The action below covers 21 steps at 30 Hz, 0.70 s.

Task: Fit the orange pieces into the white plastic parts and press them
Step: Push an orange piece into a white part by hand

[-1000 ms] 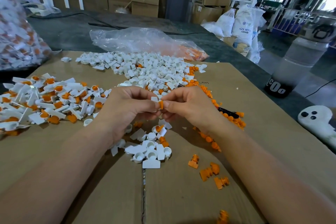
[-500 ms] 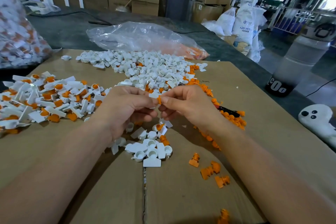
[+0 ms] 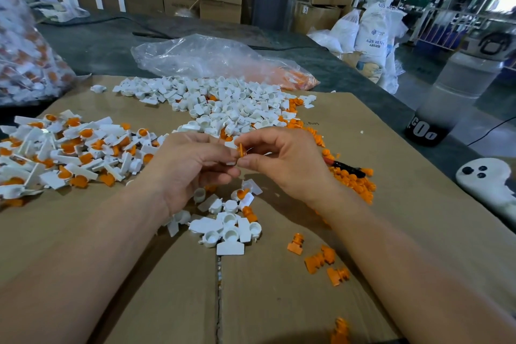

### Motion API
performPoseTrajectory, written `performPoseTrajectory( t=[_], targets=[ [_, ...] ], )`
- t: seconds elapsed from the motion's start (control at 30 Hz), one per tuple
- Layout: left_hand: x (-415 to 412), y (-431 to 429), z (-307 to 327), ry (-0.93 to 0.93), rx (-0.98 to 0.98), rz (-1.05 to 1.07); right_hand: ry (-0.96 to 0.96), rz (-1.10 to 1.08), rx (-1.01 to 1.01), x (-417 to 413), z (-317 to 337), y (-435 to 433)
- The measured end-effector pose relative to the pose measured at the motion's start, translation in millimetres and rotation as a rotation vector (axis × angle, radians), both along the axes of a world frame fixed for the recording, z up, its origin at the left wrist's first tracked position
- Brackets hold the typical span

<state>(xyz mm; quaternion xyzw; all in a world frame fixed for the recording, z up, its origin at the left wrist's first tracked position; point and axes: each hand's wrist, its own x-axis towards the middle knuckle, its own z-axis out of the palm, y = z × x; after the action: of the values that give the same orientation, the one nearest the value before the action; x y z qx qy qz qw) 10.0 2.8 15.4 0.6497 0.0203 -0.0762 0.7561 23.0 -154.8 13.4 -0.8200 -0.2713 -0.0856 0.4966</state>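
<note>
The cardboard sheet (image 3: 279, 301) is shown plain brown. Above its middle, an orange piece (image 3: 240, 149) is seen against a white part (image 3: 230, 144). Its far edge is covered by a heap of white parts (image 3: 223, 103) flecked with orange, and its left edge by a pile of white parts with orange centres (image 3: 69, 145). Loose orange pieces (image 3: 318, 260) are scattered at its near right.

A dark table (image 3: 97, 45) carries a clear bag (image 3: 209, 56) and flat cardboard (image 3: 279, 301). On the cardboard lie white parts (image 3: 223, 103), orange pieces (image 3: 351, 181) and joined parts (image 3: 69, 148).
</note>
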Motion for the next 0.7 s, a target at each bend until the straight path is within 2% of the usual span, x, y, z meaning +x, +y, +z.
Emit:
performPoseTrajectory(
  t=[0.53,0.63,0.7],
  targets=[
    [-0.3,-2.7,-4.7,-0.064,0.02,0.026,-0.081,-0.025,-0.054,-3.0,0.9,-0.7],
    [-0.5,-1.5,-5.4,-0.112,0.052,0.023,-0.023,-0.014,-0.022,-2.9,1.5,-1.0],
    [-0.1,-0.8,-5.9,-0.138,0.056,0.039,0.083,0.02,0.026,-1.7,4.0,-2.5]
  ],
)
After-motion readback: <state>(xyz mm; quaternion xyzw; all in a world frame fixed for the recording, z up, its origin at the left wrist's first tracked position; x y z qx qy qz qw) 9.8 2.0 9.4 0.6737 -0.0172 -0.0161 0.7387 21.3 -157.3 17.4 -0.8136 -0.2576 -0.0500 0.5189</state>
